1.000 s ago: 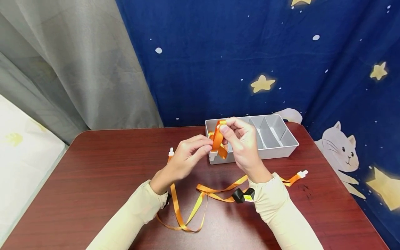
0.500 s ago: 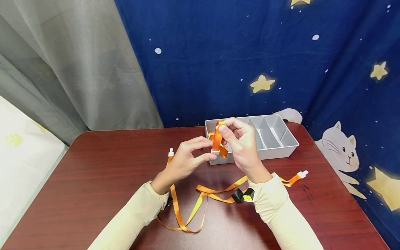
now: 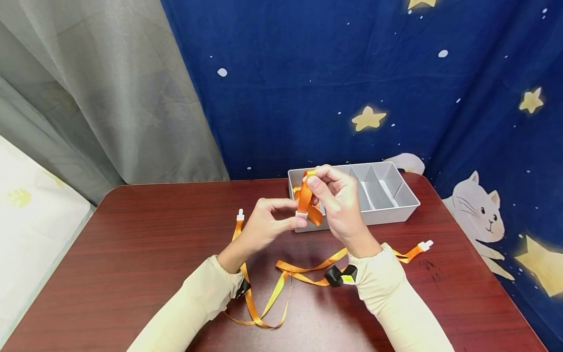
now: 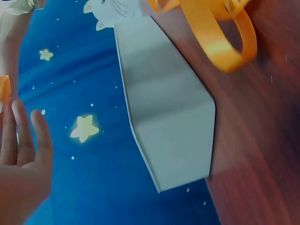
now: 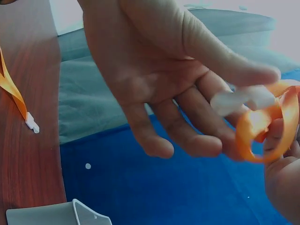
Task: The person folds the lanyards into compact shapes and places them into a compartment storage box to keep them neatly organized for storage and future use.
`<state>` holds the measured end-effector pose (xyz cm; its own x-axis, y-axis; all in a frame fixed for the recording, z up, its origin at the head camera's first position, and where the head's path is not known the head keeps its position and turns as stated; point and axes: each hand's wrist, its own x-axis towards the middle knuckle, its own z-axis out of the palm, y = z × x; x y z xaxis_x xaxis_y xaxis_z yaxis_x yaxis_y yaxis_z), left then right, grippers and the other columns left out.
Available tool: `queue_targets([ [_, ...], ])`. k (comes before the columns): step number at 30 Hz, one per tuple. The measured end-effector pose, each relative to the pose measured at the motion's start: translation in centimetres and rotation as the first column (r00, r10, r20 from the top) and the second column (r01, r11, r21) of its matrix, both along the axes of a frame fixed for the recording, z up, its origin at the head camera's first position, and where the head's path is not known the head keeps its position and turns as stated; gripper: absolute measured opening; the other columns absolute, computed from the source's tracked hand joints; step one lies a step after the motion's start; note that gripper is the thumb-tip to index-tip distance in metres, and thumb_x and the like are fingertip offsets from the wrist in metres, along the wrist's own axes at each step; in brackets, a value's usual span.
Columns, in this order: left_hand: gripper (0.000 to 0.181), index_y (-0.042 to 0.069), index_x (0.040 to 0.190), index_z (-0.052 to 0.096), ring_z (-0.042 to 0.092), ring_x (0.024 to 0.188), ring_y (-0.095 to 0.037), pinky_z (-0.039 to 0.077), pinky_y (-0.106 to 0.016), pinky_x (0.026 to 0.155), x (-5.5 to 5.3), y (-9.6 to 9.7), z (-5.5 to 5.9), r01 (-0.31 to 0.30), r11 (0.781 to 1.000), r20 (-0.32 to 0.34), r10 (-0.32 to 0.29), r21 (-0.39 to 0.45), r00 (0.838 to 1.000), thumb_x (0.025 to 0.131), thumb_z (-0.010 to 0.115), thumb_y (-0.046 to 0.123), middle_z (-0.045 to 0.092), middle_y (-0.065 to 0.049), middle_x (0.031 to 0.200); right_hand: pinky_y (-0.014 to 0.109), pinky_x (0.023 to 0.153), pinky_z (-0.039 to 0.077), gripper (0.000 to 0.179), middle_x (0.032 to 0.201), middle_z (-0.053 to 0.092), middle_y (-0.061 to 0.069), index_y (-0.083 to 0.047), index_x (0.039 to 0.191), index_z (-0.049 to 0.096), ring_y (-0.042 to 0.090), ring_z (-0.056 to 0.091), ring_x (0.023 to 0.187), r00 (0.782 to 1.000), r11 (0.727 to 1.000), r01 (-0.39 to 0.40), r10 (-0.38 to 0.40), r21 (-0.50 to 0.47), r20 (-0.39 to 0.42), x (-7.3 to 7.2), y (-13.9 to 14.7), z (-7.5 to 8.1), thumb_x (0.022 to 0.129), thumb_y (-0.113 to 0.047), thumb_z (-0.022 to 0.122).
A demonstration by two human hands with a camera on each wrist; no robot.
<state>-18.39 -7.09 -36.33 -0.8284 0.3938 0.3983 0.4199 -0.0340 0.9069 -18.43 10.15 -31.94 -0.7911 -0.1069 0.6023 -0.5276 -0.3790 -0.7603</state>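
An orange lanyard (image 3: 304,195), folded into loops with a white plastic clip (image 3: 301,215) at its lower end, is held up in front of the tray. My right hand (image 3: 340,205) pinches the upper folds between thumb and fingers. My left hand (image 3: 264,225) has its thumb against the clip and its index finger behind; in the right wrist view, the clip (image 5: 241,99) lies between that thumb and finger. The other left fingers (image 5: 161,147) are spread loosely. On the table beneath both wrists lie loose orange lanyards (image 3: 248,288), partly hidden by the forearms.
A grey divided tray (image 3: 378,215) stands at the table's back edge, right behind the hands. White clips end the loose lanyards at left (image 3: 240,215) and right (image 3: 425,245). A blue star-patterned curtain (image 3: 286,98) hangs behind the brown table (image 3: 167,234).
My left thumb has moved down from the ribbon onto the white clip, and the gap between thumb and index finger has widened. My right hand keeps its pinch almost in place.
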Motion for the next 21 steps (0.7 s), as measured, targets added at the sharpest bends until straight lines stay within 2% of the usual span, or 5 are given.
queue_targets([
  [4,0.048,-0.012,0.109,0.069,0.067,0.078,-0.011,0.053,-0.023,0.065,0.02,-0.11,-0.32,0.043,0.997,0.066,-0.048,0.067,0.997,0.086,0.079,0.029,0.073,-0.015,0.096,0.018,0.054,0.046,0.005,0.082,0.067,-0.002,-0.016,0.092,0.069,0.009,0.056,0.061,1.000,1.000,0.003,-0.003,-0.016,-0.007,-0.02,0.13,0.10,0.096,-0.014,0.067],
  [8,0.067,-0.016,0.110,0.066,0.066,0.080,-0.007,0.052,-0.021,0.068,0.00,-0.11,-0.58,0.038,0.995,0.093,-0.047,0.095,0.995,0.083,0.078,0.045,0.074,-0.005,0.095,0.018,0.054,0.045,0.004,0.080,0.067,-0.001,-0.015,0.091,0.069,0.010,0.055,0.061,1.000,1.000,0.002,-0.003,-0.020,-0.011,-0.04,0.18,0.24,0.096,-0.015,0.068],
  [11,0.065,-0.016,0.111,0.065,0.068,0.080,-0.008,0.052,-0.021,0.067,0.15,-0.03,-0.63,0.041,0.992,0.117,-0.056,0.122,0.992,0.082,0.080,0.041,0.075,0.000,0.093,0.018,0.054,0.045,0.006,0.080,0.066,0.000,-0.014,0.091,0.068,0.011,0.055,0.061,1.000,1.000,0.007,-0.008,-0.017,-0.012,-0.07,0.17,0.33,0.096,-0.011,0.066],
  [15,0.055,-0.016,0.110,0.064,0.070,0.079,-0.012,0.054,-0.023,0.066,0.42,0.12,-0.64,0.046,0.985,0.136,-0.069,0.167,0.988,0.082,0.083,0.027,0.075,0.002,0.090,0.019,0.055,0.046,0.014,0.079,0.065,0.000,-0.013,0.090,0.068,0.011,0.056,0.062,1.000,1.000,0.014,-0.014,-0.009,-0.006,-0.21,0.18,0.41,0.097,-0.003,0.061],
  [21,0.045,-0.013,0.102,0.066,0.067,0.073,-0.012,0.053,-0.022,0.064,0.34,0.20,-0.83,0.034,0.982,0.113,-0.056,0.187,0.992,0.080,0.085,0.021,0.074,0.002,0.087,0.019,0.055,0.047,0.008,0.079,0.065,0.001,-0.013,0.090,0.068,0.011,0.057,0.063,1.000,1.000,0.016,-0.016,-0.004,0.004,-0.23,0.39,0.48,0.096,-0.010,0.065],
])
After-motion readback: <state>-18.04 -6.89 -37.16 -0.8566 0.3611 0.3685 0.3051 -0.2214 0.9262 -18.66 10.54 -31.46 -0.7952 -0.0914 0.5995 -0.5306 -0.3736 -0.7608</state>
